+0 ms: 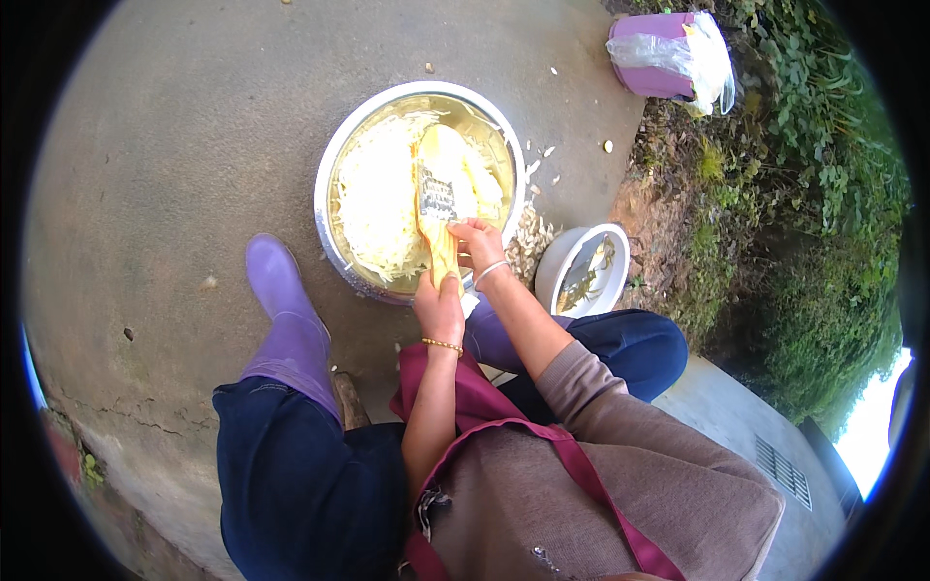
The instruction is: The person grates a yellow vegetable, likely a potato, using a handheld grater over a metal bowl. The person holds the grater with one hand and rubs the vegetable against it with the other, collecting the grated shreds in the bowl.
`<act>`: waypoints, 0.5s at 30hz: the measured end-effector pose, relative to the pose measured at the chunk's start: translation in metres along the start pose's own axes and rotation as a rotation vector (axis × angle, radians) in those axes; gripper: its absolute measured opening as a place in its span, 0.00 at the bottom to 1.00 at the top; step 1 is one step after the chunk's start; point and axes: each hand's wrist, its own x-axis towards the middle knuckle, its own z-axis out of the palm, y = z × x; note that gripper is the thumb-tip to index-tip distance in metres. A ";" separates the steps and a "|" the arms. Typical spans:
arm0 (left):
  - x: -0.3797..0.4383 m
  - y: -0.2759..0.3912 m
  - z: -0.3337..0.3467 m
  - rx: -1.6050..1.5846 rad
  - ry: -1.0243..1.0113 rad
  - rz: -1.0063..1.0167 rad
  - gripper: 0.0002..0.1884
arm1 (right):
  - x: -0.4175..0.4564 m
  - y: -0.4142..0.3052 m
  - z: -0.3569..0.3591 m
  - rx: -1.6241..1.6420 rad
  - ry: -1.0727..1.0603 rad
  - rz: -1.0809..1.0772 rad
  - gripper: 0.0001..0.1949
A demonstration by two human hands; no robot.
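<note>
My left hand point(441, 309), with a gold beaded bracelet, grips the lower end of a wooden hand grater point(437, 192) with a metal grating plate. My right hand point(483, 248), wearing a silver bangle, has its thumb and bent fingers at the grater's right edge, just below the plate. The grater reaches over a large metal basin point(513, 141). A big heap of pale shreds point(378, 200) fills much of the basin. Paler, larger pieces point(485, 185) lie at its right side; glare hides their detail.
A white tub point(556, 269) holding water and scraps stands right of the basin, beside a pile of pale peelings point(530, 243). A purple bucket point(654, 54) with a plastic liner stands upper right near plants. My purple rubber boots point(280, 283) flank the basin's near side.
</note>
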 end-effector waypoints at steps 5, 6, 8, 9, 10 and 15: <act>0.000 0.000 0.000 -0.024 -0.013 -0.007 0.11 | 0.010 0.006 -0.008 0.126 0.058 0.095 0.06; 0.001 -0.002 -0.001 -0.021 -0.014 -0.007 0.11 | 0.010 0.005 -0.009 0.132 0.073 0.117 0.07; 0.001 -0.005 -0.002 -0.019 -0.013 -0.016 0.12 | 0.010 0.002 -0.012 0.042 0.119 0.141 0.08; 0.000 -0.002 -0.002 -0.022 -0.010 -0.024 0.12 | 0.010 -0.001 -0.013 -0.004 0.141 0.152 0.09; 0.000 -0.001 -0.002 -0.026 -0.008 -0.032 0.12 | 0.009 -0.004 -0.014 0.016 0.125 0.112 0.09; 0.000 0.000 -0.002 -0.023 -0.011 -0.026 0.12 | 0.007 -0.015 -0.011 0.001 -0.026 0.018 0.09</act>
